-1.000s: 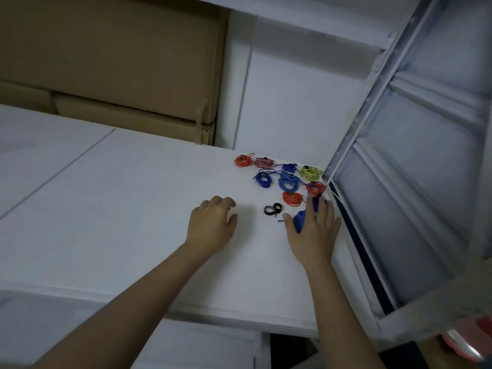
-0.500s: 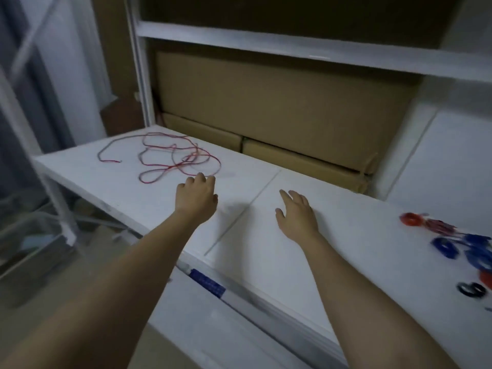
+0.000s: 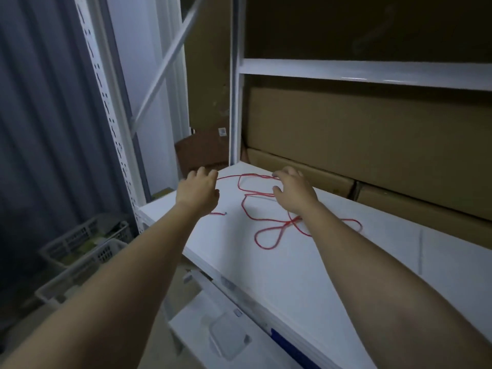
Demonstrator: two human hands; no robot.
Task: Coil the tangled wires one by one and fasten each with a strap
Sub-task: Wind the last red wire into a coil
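Both hands moved from bare shelf onto the red wire (image 3: 269,225) since half a second ago; view swung left, coiled bundles now out of frame.

Left hand (image 3: 198,191): fingers loosely spread, hovering over the wire's left reach, holding nothing. Right hand (image 3: 292,190): fingers curled, clawed over the wire's far loops; contact unclear.

Wire lies loose and crossed on the white shelf (image 3: 279,283), near its left corner.

Risk: pulling a loop instead of the free end (image 3: 222,213) could tighten the crossing; wire could slide off the shelf edge left of it.

Baskets (image 3: 85,251) sit below-left of the wire, cardboard boxes (image 3: 372,145) behind it; dim light
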